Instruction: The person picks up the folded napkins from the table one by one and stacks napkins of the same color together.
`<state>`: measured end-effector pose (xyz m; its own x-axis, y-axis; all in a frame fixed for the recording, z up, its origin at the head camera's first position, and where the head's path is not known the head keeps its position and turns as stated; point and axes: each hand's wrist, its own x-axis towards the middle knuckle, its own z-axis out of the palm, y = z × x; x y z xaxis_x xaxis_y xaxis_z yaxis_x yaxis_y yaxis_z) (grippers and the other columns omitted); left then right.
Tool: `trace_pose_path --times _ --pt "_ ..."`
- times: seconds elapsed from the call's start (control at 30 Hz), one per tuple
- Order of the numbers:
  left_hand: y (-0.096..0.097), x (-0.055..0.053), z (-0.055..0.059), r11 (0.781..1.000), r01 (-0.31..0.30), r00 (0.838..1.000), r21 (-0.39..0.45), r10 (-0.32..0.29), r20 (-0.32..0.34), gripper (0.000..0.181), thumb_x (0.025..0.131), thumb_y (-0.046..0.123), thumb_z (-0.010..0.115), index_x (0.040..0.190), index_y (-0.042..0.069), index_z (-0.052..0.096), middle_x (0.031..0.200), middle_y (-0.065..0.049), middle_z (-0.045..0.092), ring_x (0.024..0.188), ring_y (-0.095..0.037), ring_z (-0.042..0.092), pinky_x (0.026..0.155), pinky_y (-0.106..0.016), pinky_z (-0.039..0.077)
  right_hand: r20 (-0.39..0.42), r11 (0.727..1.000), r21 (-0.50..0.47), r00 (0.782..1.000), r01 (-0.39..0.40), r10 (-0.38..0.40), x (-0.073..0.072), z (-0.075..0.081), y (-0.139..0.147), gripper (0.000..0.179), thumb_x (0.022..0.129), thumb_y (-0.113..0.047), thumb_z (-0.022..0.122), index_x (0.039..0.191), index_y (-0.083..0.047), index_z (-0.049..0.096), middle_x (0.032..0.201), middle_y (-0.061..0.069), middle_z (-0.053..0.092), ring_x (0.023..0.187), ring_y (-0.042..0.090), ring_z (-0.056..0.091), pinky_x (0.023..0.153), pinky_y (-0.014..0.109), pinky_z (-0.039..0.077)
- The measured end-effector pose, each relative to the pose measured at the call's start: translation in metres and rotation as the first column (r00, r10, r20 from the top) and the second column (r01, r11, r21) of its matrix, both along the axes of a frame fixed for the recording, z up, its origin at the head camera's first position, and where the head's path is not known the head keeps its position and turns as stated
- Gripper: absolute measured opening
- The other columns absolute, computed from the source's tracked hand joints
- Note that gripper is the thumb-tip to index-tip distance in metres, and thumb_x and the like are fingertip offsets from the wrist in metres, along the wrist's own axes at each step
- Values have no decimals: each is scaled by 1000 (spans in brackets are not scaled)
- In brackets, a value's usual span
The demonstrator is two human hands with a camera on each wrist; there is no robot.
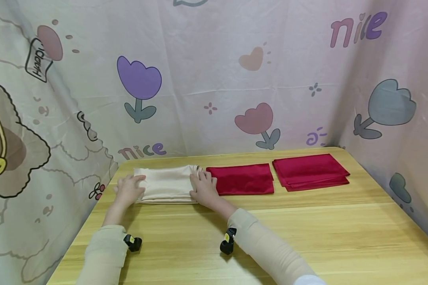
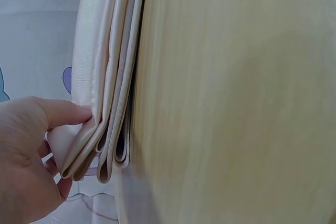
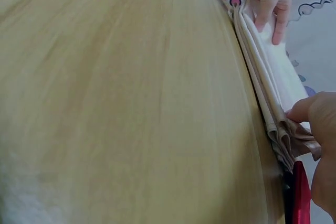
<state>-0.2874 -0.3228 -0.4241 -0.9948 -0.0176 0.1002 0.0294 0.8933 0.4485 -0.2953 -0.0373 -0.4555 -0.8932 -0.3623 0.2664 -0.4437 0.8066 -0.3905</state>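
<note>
A cream satin cloth (image 1: 167,183), folded into a thick layered rectangle, lies at the back left of the wooden table. At its left end is my left hand (image 1: 129,189); in the left wrist view the thumb (image 2: 71,114) presses on top while the other fingers curl round the end. My right hand (image 1: 204,189) rests over the opposite end with fingers spread, and its thumb (image 3: 300,111) touches the top near the front edge. The layers there look bunched, and the right fingertips are hidden in the right wrist view.
A folded red cloth (image 1: 246,180) lies immediately right of the cream one. Farther right sits another red folded cloth (image 1: 312,170) with its layers slightly fanned. The wooden table (image 1: 185,241) ends at a patterned curtain (image 1: 196,79) behind.
</note>
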Motion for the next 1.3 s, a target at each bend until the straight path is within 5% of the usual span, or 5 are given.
trace_pose_path --times 1.3 --pt "0 -11 -9 998 21 994 -54 -16 106 54 90 15 59 141 2 46 150 -37 24 128 -60 21 92 -71 20 115 996 88 993 6 -16 -8 -1 -3 58 94 -35 60 146 -15 44 147 13 42 137 31 28 98 51 28"
